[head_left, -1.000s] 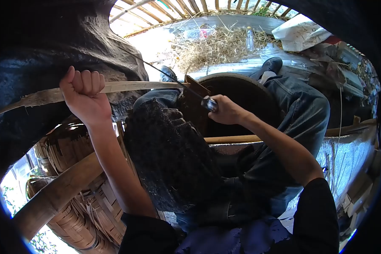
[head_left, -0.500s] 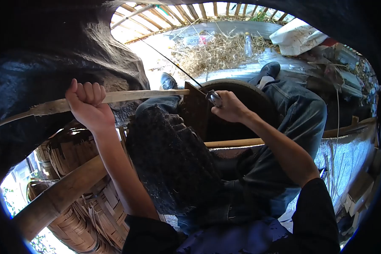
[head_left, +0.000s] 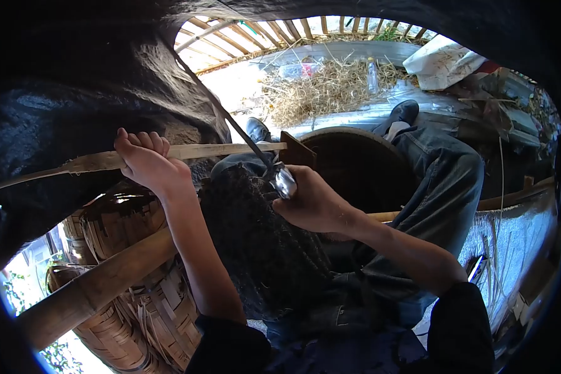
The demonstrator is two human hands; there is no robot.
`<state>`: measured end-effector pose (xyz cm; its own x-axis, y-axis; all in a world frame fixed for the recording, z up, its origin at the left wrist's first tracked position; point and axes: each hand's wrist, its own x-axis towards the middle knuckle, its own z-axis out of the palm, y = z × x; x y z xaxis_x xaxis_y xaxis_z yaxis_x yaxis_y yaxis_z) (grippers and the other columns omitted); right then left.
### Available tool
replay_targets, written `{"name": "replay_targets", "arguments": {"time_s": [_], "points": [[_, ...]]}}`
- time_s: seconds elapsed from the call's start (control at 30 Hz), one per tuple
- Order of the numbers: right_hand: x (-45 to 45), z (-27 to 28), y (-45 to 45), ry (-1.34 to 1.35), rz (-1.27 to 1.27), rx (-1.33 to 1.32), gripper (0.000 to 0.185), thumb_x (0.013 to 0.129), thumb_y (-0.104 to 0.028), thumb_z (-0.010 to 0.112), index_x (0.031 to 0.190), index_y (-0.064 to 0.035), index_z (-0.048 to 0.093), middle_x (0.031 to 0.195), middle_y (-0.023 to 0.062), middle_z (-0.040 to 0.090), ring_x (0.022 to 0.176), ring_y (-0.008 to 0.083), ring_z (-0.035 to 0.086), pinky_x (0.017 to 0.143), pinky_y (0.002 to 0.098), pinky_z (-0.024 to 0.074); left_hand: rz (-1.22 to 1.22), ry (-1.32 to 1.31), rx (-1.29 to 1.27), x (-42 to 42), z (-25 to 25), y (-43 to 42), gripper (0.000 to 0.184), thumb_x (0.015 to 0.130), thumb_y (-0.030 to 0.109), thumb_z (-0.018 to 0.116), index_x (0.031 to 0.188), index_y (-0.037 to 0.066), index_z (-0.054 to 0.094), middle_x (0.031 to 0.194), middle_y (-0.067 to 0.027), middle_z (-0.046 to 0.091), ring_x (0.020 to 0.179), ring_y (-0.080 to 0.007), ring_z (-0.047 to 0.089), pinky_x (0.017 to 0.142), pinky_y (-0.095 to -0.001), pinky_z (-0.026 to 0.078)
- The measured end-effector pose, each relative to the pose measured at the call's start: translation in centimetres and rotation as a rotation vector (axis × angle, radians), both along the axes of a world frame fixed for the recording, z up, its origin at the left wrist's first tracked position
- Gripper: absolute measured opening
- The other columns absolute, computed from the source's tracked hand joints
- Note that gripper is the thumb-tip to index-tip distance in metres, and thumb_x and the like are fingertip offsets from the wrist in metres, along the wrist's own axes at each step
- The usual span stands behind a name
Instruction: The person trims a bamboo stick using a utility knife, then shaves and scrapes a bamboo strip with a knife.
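Observation:
My left hand (head_left: 148, 161) is closed around a pale bamboo strip (head_left: 227, 150), which lies across my left knee. The strip's thin end runs off to the left, and its squared end is by a brown board (head_left: 298, 153). A long dark-bladed knife (head_left: 234, 124) is in my right hand (head_left: 313, 201), fingers wrapped round its shiny metal handle end. Its blade slants up and away to the left, crossing the strip in view; whether they touch I cannot tell. Under the strip's right end, a rough dark cloth (head_left: 255, 230) covers my left thigh.
Between my legs stands a round dark container (head_left: 355, 134). Woven bamboo baskets (head_left: 128, 318) and a thick bamboo pole (head_left: 100, 290) are at lower left. Dark sheeting (head_left: 75, 118) hangs at left. Ahead are dry straw (head_left: 311, 90), a clear bottle (head_left: 372, 76) and a white sack (head_left: 445, 62).
My right hand with the knife has come back toward my body and left, off the board. The blade now crosses the strip. My left hand and the strip shifted slightly right and down in view.

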<state>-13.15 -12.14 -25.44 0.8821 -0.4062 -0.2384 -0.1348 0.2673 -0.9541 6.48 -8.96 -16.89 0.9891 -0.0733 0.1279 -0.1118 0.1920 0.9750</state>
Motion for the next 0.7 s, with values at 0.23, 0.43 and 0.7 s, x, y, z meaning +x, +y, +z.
{"name": "replay_targets", "arguments": {"time_s": [0.23, 0.43, 0.7], "points": [[0.8, -2.7, -0.3, 0.247, 0.181, 0.061, 0.015, 0.072, -0.008, 0.056, 0.082, 0.0019, 0.051, 0.064, 0.0058, 0.054, 0.057, 0.0124, 0.052, 0.051, 0.0307, 0.0421, 0.018, 0.011, 0.008, 0.8, -0.3, 1.2, 0.042, 0.090, 0.016, 0.039, 0.057, 0.015, 0.013, 0.048, 0.0043, 0.013, 0.046, -0.0074, 0.008, 0.044, -0.0269, 0.011], [0.7, 0.5, 0.0, 0.047, -0.003, -0.039, 0.017, 0.071, -0.008, 0.056, 0.083, 0.0035, 0.050, 0.063, 0.0106, 0.054, 0.060, 0.0167, 0.055, 0.055, 0.0333, 0.0441, 0.005, 0.001, -0.012, 1.1, -0.4, 1.3, 0.042, 0.090, 0.017, 0.040, 0.057, 0.016, 0.013, 0.048, 0.0042, 0.013, 0.046, -0.0076, 0.008, 0.043, -0.0271, 0.011], [0.3, -3.1, 0.6, 0.214, 0.045, -0.166, 0.014, 0.072, -0.007, 0.056, 0.081, 0.0033, 0.051, 0.060, 0.0153, 0.054, 0.058, 0.0232, 0.057, 0.054, 0.0362, 0.0440, -0.014, 0.006, -0.010, 0.3, -0.4, 1.6, 0.042, 0.090, 0.017, 0.040, 0.057, 0.016, 0.013, 0.049, 0.0041, 0.012, 0.046, -0.0075, 0.008, 0.044, -0.0271, 0.011]]}}
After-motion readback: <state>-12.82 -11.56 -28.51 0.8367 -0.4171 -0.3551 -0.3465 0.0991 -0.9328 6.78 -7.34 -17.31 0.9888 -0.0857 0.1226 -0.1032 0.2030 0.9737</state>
